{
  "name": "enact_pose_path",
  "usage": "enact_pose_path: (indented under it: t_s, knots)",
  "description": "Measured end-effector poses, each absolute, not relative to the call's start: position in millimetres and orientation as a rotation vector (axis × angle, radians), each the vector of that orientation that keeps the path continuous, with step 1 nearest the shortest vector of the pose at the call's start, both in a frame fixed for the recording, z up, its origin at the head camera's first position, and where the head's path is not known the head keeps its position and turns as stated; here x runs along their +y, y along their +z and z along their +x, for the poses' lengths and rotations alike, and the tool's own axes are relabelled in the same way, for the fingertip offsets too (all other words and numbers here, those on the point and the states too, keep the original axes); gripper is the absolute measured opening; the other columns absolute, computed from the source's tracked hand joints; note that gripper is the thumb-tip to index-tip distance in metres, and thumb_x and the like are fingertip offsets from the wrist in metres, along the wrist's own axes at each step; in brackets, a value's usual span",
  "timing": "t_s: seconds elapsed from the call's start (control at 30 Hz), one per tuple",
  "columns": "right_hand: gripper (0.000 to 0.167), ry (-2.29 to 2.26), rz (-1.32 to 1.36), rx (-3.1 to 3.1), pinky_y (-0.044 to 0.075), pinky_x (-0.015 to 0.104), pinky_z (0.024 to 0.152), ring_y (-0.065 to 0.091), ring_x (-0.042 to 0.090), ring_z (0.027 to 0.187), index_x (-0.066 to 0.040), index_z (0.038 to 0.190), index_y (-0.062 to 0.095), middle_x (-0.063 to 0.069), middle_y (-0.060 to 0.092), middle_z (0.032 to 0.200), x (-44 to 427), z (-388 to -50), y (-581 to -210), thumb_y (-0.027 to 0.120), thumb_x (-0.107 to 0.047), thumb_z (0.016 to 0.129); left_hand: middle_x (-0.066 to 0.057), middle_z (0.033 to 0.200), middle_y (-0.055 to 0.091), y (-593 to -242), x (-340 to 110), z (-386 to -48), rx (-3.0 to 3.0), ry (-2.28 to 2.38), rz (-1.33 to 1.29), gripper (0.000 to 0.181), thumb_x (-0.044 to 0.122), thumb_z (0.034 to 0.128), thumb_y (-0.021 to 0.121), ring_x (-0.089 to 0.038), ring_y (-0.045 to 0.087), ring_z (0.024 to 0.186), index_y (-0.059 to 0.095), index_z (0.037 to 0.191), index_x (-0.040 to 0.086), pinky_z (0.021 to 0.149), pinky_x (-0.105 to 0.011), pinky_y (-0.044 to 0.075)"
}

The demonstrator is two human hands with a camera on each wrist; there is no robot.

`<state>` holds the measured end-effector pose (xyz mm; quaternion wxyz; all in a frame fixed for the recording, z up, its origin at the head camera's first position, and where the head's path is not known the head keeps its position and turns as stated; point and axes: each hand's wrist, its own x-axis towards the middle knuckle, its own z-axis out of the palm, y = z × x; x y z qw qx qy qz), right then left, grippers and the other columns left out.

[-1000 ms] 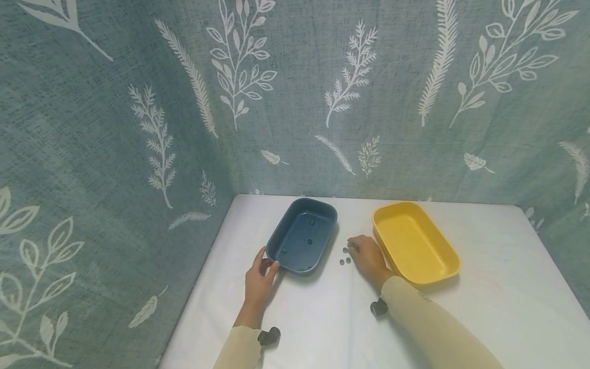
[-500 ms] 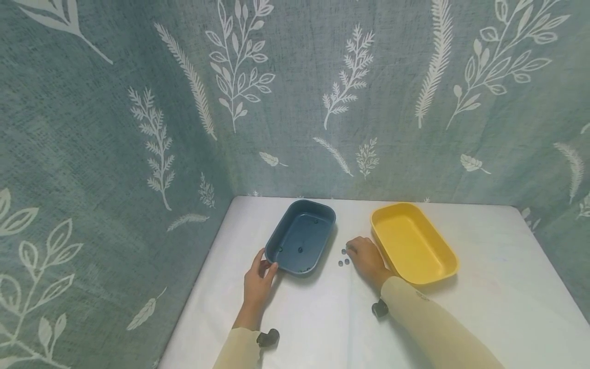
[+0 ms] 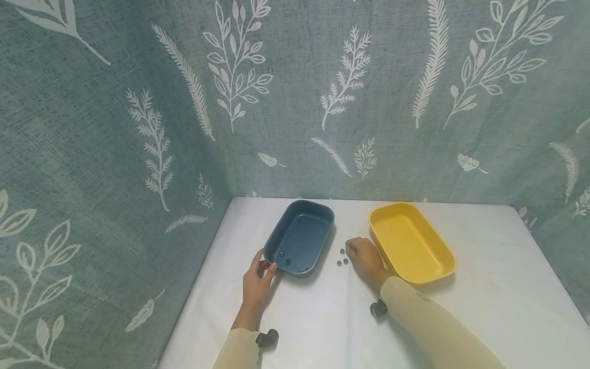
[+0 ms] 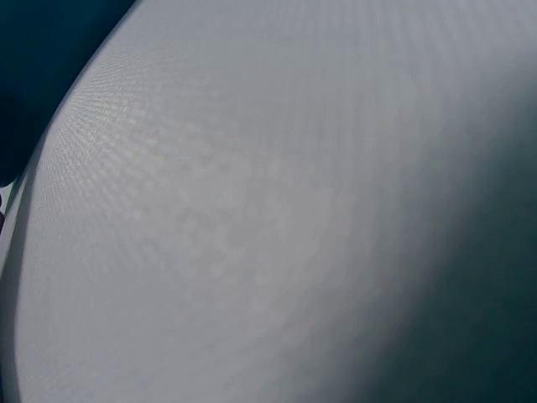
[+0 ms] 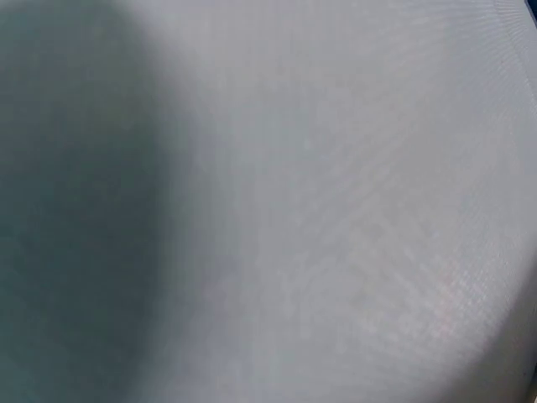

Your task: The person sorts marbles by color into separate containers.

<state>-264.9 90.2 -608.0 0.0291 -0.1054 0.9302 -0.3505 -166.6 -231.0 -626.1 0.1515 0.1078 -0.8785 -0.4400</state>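
Observation:
My left hand (image 3: 256, 287) grips the near left corner of the dark blue tray (image 3: 301, 202), thumb at the front and fingers along the side. Inside that tray lie several small green glass marbles (image 3: 288, 262), mostly toward its near end. Right of it, my right hand (image 3: 366, 256) is low over the white cloth, its fingers curled, pinching what seems to be one marble, mostly hidden by the fingertips. Loose marbles (image 3: 345, 262) lie just left of those fingers. In the left wrist view, part of the blue tray (image 4: 50, 67) shows; neither wrist view shows the fingers.
A yellow tray (image 3: 412, 246) stands right of my right hand, close to the wrist. White cloth (image 3: 318, 323) covers the table. Behind and to the left hang grey-green curtains (image 3: 295, 102) with white leaf prints. A dark camera sits at each wrist.
Marbles in the blue tray have rolled, one of them from the middle to the near end. The marble at my right fingertips has become hidden. Both hands stay nearly in place.

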Motion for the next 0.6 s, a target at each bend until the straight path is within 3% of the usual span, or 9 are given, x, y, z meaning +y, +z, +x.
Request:
enact_pose_path:
  t_s: [0.6]
  knots:
    - [0.029, -1.198, -0.238, 2.864, 0.042, 0.047, 0.103, 0.054, 0.028, 0.119, -0.011, 0.124, 0.064, 0.007, 0.063, 0.123, 87.4, -265.2, -596.6, 0.06, -0.021, 0.096, -0.013, 0.118, 0.067, -630.2, -233.4, -168.4, -2.512, -1.252, 0.28, 0.068, 0.047, 0.0915, 0.065, -0.037, 0.053, 0.123, 0.039, 0.149, 0.02, 0.107, -0.058, 0.031]
